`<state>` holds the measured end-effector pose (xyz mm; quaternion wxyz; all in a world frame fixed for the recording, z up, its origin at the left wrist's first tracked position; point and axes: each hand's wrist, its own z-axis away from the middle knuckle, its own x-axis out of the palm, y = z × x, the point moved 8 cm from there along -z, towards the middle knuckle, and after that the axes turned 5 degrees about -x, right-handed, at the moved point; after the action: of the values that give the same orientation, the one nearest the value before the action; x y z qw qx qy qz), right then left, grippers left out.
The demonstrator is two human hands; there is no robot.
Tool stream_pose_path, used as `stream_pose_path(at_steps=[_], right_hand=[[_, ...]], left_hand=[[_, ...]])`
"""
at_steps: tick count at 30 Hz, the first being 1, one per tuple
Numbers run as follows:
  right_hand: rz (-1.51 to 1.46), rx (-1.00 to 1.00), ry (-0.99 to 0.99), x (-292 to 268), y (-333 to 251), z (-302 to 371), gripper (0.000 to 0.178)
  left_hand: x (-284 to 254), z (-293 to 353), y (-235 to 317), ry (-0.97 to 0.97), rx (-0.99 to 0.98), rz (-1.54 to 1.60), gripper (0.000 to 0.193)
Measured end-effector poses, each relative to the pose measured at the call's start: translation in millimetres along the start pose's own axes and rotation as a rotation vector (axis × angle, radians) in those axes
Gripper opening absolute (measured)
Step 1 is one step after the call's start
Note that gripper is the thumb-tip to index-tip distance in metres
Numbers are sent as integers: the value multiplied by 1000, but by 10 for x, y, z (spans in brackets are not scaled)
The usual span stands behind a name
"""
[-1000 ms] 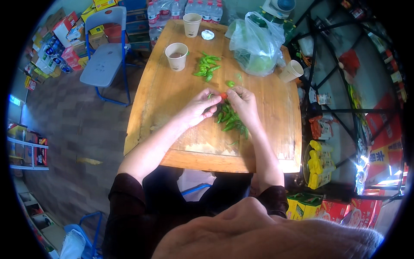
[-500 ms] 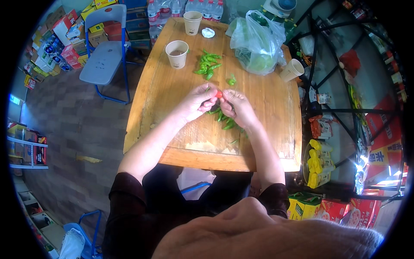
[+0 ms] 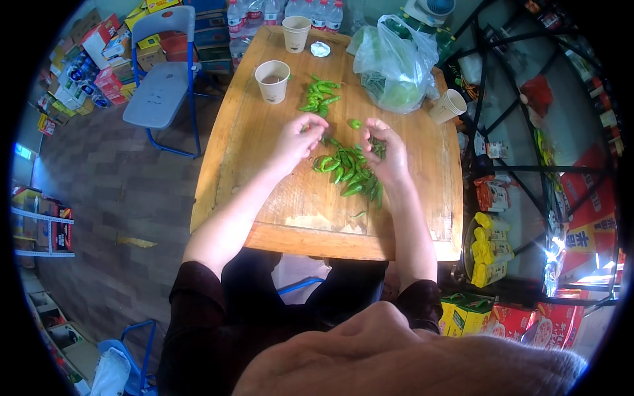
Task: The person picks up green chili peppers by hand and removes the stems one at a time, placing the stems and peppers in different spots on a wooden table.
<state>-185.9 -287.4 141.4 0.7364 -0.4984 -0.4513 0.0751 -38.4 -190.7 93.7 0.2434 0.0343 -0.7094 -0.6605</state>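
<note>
My left hand (image 3: 300,144) hovers over the middle of the table, its thumb and fingertips closed together; whatever they hold, if anything, is too small to make out. To its right, my right hand (image 3: 388,152) is raised with fingers loosely curved and apart from the thumb, and no object shows in it. Between and below the hands lies a larger pile of green chili peppers (image 3: 347,170), partly behind my right hand. A smaller heap of green chilies (image 3: 319,94) lies farther off. One short green piece (image 3: 356,123) sits alone near my right fingertips.
On the wooden table (image 3: 277,211) stand a paper cup (image 3: 272,86) at left, another cup (image 3: 296,36) behind it, and a tilted cup (image 3: 449,105) at right. A crumpled white scrap (image 3: 320,49) and a filled plastic bag (image 3: 399,72) lie at the back. A folding chair (image 3: 158,96) stands left.
My hands have parted, the right one moving to the right. The small red pepper between their fingertips is no longer visible, and more of the near chili pile shows.
</note>
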Motion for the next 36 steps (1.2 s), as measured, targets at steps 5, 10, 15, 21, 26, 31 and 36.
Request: stream_pose_path(at_steps=[5, 10, 15, 21, 26, 31, 36], right_hand=[[270, -95, -26, -1, 52, 7, 15], [408, -121, -73, 65, 86, 12, 16], [547, -137, -72, 1, 96, -7, 12], [936, -295, -176, 128, 122, 24, 17], [1136, -269, -200, 193, 126, 76, 21], [1049, -275, -172, 247, 115, 124, 22], [814, -80, -161, 49, 219, 32, 21]], left_hand=[[389, 260, 261, 142, 379, -1190, 22], [372, 260, 239, 176, 370, -1286, 14], [299, 276, 362, 213, 332, -1161, 16], [259, 179, 182, 116, 127, -756, 16], [300, 187, 156, 78, 164, -561, 16], [364, 226, 222, 36, 177, -596, 15], [420, 238, 238, 3, 205, -585, 14]])
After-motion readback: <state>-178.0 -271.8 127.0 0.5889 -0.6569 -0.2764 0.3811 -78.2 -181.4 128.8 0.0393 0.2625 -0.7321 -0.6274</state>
